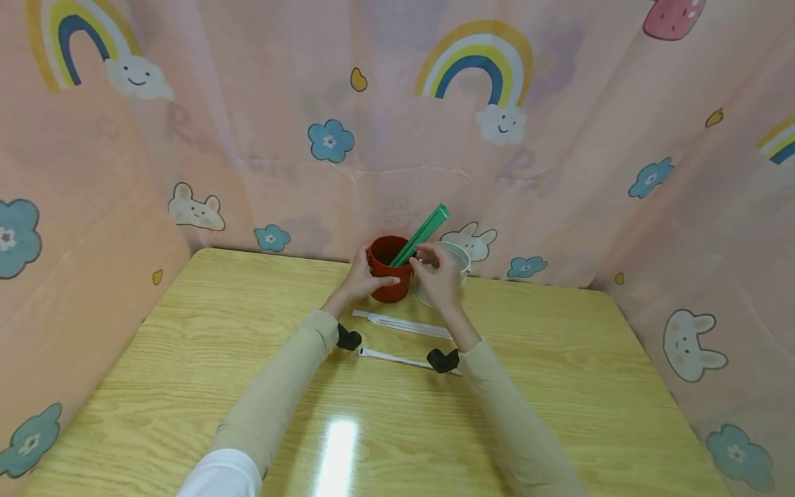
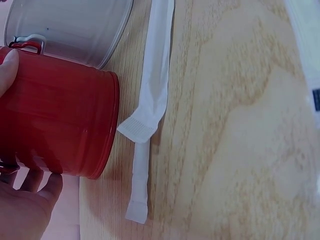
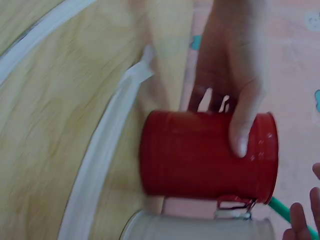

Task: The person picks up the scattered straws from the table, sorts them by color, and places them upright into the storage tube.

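Observation:
My left hand (image 1: 362, 277) grips a small red bucket (image 1: 391, 284), thumb across its near side and fingers round the far side. In the right wrist view that thumb lies along the red wall near the rim. A long, shiny green stick-like packet (image 1: 428, 231) leans out of the bucket, its lower end hidden inside. At the bucket's right rim is my right hand (image 1: 439, 277), fingertips close beside the green packet. In the right wrist view its fingers (image 3: 299, 220) are apart and overlap the green packet. A pale grey-white bucket (image 1: 458, 254) stands partly behind this hand.
Two long white packets lie crosswise on the wooden table (image 1: 248, 386): a paper-wrapped one (image 1: 404, 324) just before the buckets, and another (image 1: 391, 357) nearer me, partly under my right wrist. A pink patterned curtain (image 1: 385, 152) hangs close behind the buckets.

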Tool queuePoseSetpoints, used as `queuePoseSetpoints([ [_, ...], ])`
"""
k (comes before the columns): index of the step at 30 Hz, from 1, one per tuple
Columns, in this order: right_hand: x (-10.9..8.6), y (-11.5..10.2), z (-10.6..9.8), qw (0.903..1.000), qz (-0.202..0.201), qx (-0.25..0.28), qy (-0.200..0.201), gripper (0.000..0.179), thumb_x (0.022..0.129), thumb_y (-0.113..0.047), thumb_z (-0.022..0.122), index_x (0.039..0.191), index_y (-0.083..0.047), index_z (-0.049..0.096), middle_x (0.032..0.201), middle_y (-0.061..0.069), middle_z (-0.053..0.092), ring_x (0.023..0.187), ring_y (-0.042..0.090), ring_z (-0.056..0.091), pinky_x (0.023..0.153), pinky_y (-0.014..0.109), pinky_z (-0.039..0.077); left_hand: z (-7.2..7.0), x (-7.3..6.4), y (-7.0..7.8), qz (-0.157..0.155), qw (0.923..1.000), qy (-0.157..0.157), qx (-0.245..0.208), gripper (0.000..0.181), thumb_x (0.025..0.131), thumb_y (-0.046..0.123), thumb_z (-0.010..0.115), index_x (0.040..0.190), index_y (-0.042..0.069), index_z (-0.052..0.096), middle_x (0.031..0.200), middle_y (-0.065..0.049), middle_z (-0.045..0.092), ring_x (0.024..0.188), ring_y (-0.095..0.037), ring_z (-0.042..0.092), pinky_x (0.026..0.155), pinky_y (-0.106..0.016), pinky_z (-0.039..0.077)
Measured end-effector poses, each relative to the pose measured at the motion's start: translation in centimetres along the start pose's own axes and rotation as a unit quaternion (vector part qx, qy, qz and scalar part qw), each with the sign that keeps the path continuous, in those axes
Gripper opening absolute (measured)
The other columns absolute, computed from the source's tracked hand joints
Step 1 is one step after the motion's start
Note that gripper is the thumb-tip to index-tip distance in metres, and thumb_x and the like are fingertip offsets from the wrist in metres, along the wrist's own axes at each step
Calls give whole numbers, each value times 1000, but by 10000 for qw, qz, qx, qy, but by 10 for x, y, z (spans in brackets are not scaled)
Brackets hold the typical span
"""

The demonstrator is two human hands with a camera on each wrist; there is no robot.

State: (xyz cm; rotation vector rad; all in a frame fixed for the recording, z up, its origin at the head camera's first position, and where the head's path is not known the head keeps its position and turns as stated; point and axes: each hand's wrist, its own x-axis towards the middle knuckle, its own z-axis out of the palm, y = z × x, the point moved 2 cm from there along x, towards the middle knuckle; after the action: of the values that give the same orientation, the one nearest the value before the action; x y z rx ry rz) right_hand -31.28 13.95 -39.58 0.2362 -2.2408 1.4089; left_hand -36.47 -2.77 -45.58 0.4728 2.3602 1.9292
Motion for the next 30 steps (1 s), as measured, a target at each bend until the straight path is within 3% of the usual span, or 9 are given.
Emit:
queuePoseSetpoints([
  [3, -1, 7, -4, 9992, -332, -215, -82, 29, 84, -5, 72, 112, 0, 65, 102, 18, 68, 97, 32, 62, 89, 45, 49, 0, 0, 0, -7, 10000, -3, -43, 85, 80, 10, 78, 143, 7, 20, 146, -13, 31, 133, -29, 36, 112, -46, 35],
  [9, -2, 20, -16, 9917, -1237, -353, -1, 37, 77, -1, 77, 112, 1, 64, 103, 18, 67, 99, 32, 59, 95, 48, 43, 0, 0, 0, 7, 10000, 26, 10, 86, 79, 11, 78, 142, 6, 21, 145, -14, 32, 133, -28, 36, 112, -45, 35],
  [15, -4, 31, -26, 9797, -1893, -656, 14, 53, 69, -4, 83, 117, 2, 61, 105, 18, 66, 103, 33, 55, 110, 58, 25, 0, -1, 0, 8, 10000, 46, 34, 85, 79, 10, 78, 142, 6, 21, 145, -13, 32, 133, -28, 36, 111, -45, 36],
  [16, -4, 33, -29, 9789, -1918, -702, -1, 56, 68, -5, 84, 118, 2, 60, 107, 18, 66, 104, 34, 54, 112, 59, 23, 0, -1, 0, 4, 10000, 48, 35, 85, 79, 10, 78, 142, 6, 21, 145, -13, 32, 133, -28, 36, 111, -45, 36],
  [23, -2, 47, -45, 9797, -1746, -975, -131, 63, 69, -11, 85, 123, 0, 56, 116, 18, 61, 109, 34, 50, 97, 49, 36, 1, -1, 1, -68, 10000, 34, -36, 85, 80, 10, 77, 143, 7, 20, 147, -13, 30, 134, -28, 36, 112, -45, 36],
  [30, 0, 57, -56, 9891, -1219, -806, -155, 72, 69, -12, 85, 130, 2, 50, 127, 20, 54, 119, 35, 39, 101, 51, 31, 1, -2, -2, -51, 10000, 44, -18, 86, 81, 11, 76, 145, 9, 19, 148, -11, 29, 136, -27, 34, 113, -45, 34],
])
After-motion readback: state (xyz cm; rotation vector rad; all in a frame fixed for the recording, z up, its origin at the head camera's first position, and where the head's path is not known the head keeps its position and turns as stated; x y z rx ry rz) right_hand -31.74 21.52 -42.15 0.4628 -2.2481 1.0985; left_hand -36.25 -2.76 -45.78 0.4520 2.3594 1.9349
